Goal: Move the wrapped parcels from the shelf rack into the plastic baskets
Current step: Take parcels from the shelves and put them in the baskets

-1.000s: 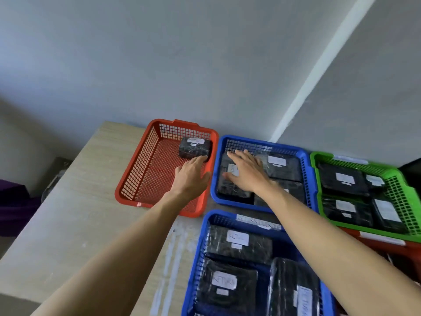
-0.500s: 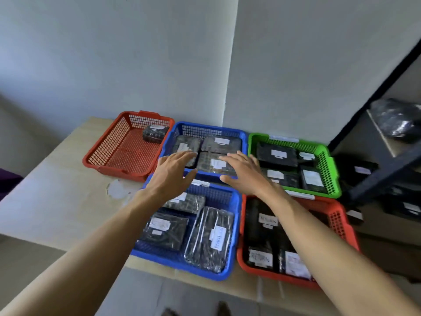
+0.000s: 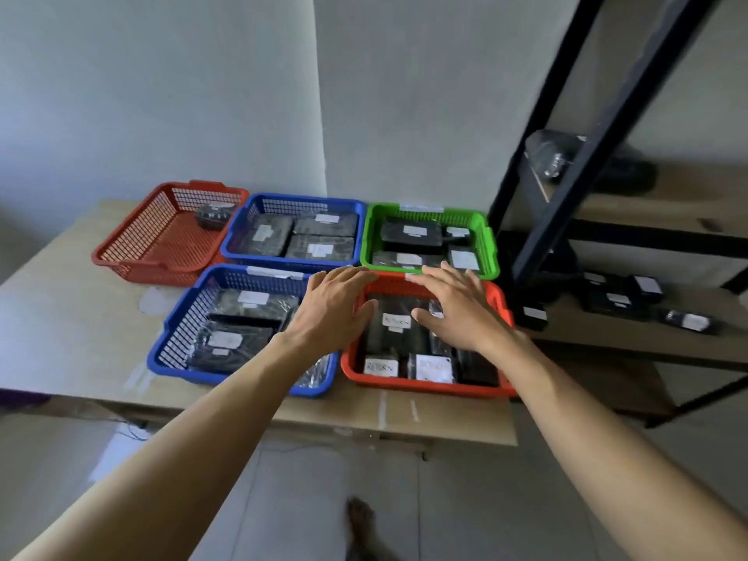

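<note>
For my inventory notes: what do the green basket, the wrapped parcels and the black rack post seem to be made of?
The green basket looks like moulded plastic: one bright, even colour, mesh walls and a slight sheen. The wrapped parcels seem to be dark contents under glossy clear film, judging by the crinkled reflections, with white paper labels. The black rack post is probably metal painted matt black, as it is thin, straight and angular.

Black wrapped parcels (image 3: 307, 249) with white labels lie flat in five plastic baskets (image 3: 303, 200); others rest on the shelf rack (image 3: 607, 342)

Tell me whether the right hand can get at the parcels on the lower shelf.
Probably yes: the right hand is open and empty, and the parcels lie uncovered to its right, past the post.
</note>
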### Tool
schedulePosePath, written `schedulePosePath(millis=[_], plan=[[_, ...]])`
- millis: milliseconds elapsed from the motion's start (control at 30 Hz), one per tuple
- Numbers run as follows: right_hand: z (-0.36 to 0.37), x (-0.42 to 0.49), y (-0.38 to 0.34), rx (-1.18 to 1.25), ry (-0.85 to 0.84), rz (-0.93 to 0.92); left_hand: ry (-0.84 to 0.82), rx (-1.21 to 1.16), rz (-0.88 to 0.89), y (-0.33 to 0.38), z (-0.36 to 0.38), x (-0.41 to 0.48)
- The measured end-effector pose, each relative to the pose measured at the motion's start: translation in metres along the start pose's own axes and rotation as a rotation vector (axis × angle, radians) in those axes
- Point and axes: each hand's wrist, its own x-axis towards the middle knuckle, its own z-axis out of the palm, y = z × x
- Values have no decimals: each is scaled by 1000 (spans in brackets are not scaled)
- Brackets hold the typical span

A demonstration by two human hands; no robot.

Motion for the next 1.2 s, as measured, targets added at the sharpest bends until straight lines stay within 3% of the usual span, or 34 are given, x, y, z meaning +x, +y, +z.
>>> schedulePosePath(millis=[433, 767, 1200], plan=[[-54, -152, 93, -52, 5, 208, -86, -46, 114, 157, 48, -18], [-95, -235, 211, -88, -11, 313, -182, -80, 152, 281, 118, 8], [-105, -284, 395, -22, -176, 382, -323, -166, -6, 397, 244, 50]])
